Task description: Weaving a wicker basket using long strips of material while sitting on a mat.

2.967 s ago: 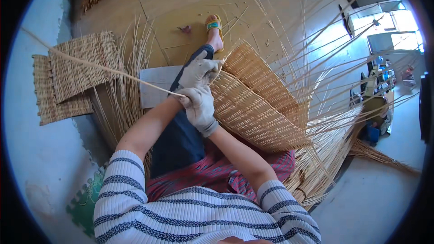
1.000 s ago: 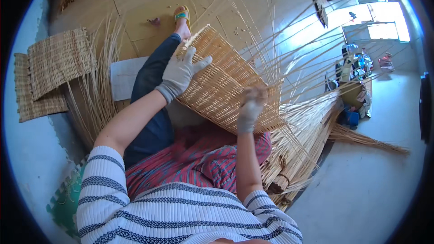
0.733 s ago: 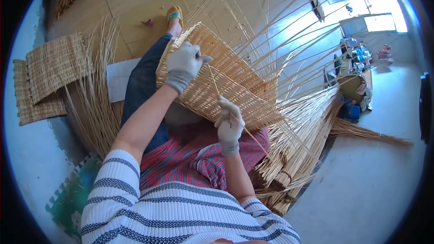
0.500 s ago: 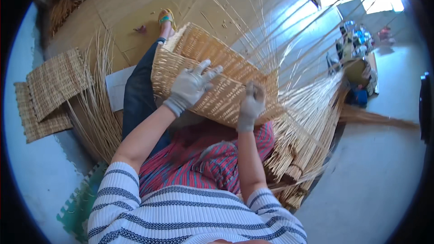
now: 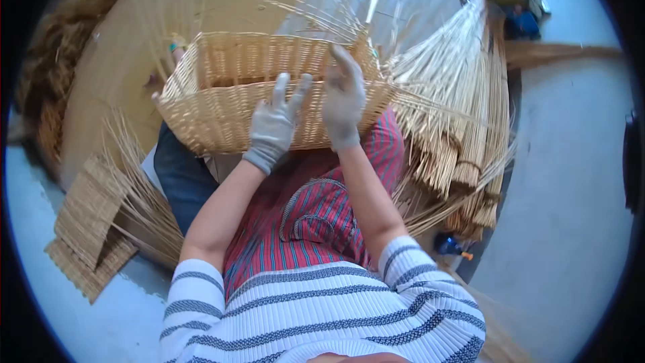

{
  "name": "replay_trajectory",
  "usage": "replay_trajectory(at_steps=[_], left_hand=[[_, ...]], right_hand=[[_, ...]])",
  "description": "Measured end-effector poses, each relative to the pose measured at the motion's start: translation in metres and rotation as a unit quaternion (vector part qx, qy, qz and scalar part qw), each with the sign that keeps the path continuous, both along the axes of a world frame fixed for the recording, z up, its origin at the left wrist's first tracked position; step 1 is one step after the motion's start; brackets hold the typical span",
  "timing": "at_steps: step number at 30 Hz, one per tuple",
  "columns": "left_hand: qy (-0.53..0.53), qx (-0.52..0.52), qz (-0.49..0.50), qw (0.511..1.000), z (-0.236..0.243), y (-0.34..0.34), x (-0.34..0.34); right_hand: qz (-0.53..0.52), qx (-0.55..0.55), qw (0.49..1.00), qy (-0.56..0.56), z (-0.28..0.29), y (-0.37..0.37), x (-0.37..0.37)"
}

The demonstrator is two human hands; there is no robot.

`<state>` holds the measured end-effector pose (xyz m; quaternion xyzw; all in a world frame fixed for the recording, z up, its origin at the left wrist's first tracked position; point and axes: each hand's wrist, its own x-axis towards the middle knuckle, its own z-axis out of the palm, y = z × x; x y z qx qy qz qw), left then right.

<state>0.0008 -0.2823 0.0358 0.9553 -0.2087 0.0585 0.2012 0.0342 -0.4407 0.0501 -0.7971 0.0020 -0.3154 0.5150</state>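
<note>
A woven tan basket (image 5: pixel 201 118) with upright sides and loose strands at its far right corner lies across my lap. My gloved left hand (image 5: pixel 276 113) rests against the near wall, fingers spread upward. My gloved right hand (image 5: pixel 344 99) is beside it at the right part of the near rim, fingers upward and slightly bent, somewhat blurred; I see nothing held in it.
Two woven mats (image 5: pixel 89 210) and loose strands (image 5: pixel 127 161) lie at left; long straw bundles (image 5: pixel 457 94) at right, with a small blue-and-orange object (image 5: pixel 449 245) near them. Darker straw (image 5: pixel 50 81) is piled at far left. A blue bin (image 5: pixel 521 22) is at upper right.
The view has swung round. The basket has turned from slanting to nearly crosswise. My hands, earlier working a strand, have shifted along the near wall, and the right one's fingers have straightened.
</note>
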Motion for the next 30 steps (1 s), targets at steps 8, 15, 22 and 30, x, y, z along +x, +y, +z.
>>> replay_trajectory(at_steps=[8, 15, 22, 30], left_hand=[[-0.094, 0.128, 0.044, 0.986, 0.007, -0.019, 0.012], [-0.115, -0.075, -0.064, 0.988, 0.027, -0.107, 0.03], [-0.107, -0.072, -0.028, 0.991, 0.023, -0.125, 0.054], [-0.106, -0.118, -0.03, 0.987, 0.02, -0.126, 0.051]], right_hand=[[-0.071, 0.247, 0.965, 0.056, 0.005, -0.084, -0.005], [-0.109, 0.021, 0.99, 0.088, -0.031, -0.116, -0.035], [-0.184, -0.121, 0.975, -0.024, -0.005, -0.109, -0.02], [-0.111, 0.169, 0.979, 0.037, -0.021, -0.106, -0.025]])
